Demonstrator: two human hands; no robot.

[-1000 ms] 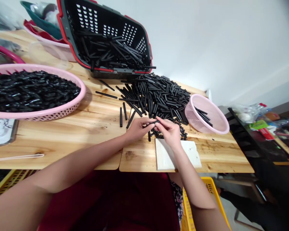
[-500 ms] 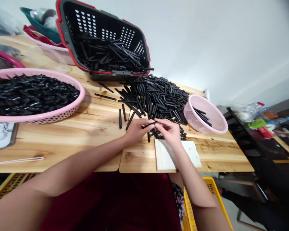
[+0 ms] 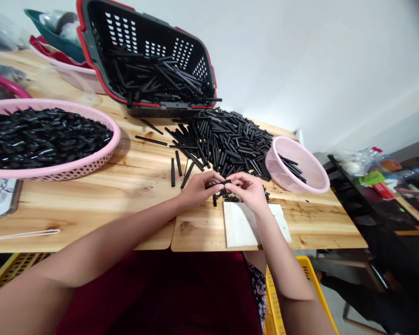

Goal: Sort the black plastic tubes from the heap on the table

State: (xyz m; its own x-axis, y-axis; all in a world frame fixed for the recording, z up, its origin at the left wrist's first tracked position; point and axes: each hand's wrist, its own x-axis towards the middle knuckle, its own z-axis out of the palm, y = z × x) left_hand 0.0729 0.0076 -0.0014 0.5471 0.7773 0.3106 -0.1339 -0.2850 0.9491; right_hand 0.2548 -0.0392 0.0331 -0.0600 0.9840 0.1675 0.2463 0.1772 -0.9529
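Observation:
Between my fingertips, a short black tube (image 3: pixel 225 182) lies roughly level, just in front of a heap of black tubes (image 3: pixel 230 139). My left hand (image 3: pixel 199 190) pinches its left end. On the other end, my right hand (image 3: pixel 247 188) has thumb and fingers closed. Much of the tube is hidden by the fingers. Small black pieces (image 3: pixel 234 197) are scattered beneath the hands. A white board (image 3: pixel 242 228) lies below my right wrist. Several separate tubes, one a dark upright-lying tube (image 3: pixel 172 172), rest left of my left hand.
A tilted black basket with a red rim (image 3: pixel 214 79) holds long tubes at the back. On the left stands a pink basket (image 3: pixel 117 135) full of glossy black pieces. To the right, a smaller pink basket (image 3: pixel 316 172) holds a few tubes. A yellow crate (image 3: pixel 275 302) is below the table.
My right hand has shifted slightly right, and the fingers of both hands have moved a little along the tube. The tube now shows more between them. The view has shifted slightly.

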